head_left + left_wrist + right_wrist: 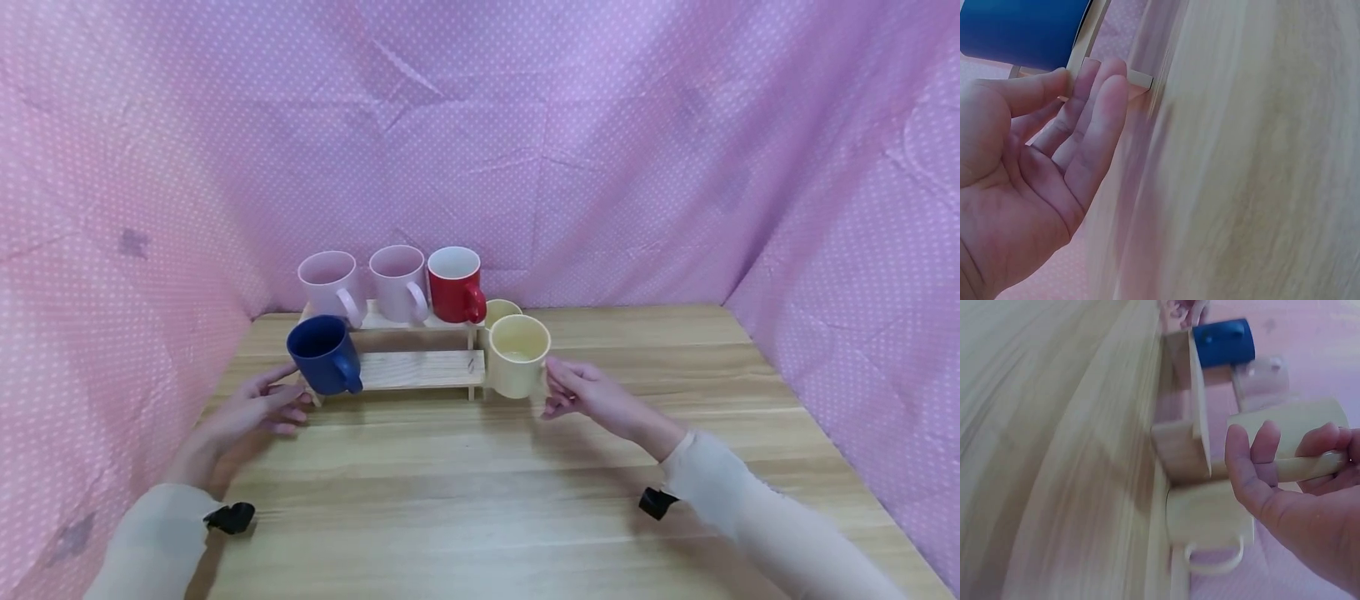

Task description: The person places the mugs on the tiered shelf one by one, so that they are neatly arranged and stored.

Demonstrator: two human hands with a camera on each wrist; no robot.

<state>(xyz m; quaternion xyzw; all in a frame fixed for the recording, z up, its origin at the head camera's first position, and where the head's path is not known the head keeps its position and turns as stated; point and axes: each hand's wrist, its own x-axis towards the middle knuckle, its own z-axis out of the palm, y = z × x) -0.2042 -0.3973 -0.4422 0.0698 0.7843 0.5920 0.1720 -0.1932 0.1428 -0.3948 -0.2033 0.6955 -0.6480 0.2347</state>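
Observation:
My right hand (588, 396) grips the handle of a pale yellow mug (516, 358), held just right of the two-tier wooden rack (420, 370). Partly hidden behind it, a second yellow mug (1207, 515) stands on the table. A dark blue mug (322, 358) sits at the left end of the lower shelf, its handle toward the right. Beside that end is my left hand (258, 407), fingers loosely extended. In the left wrist view the thumb and fingertips are right at the rack's end (1141, 80), just under the blue mug.
On the upper shelf stand two light pink mugs (330, 283) and a red mug (454, 287) with a white inside. The rack stands near the back edge of the wood-grain table (480, 492). Pink dotted cloth (615, 167) hangs behind and along both sides.

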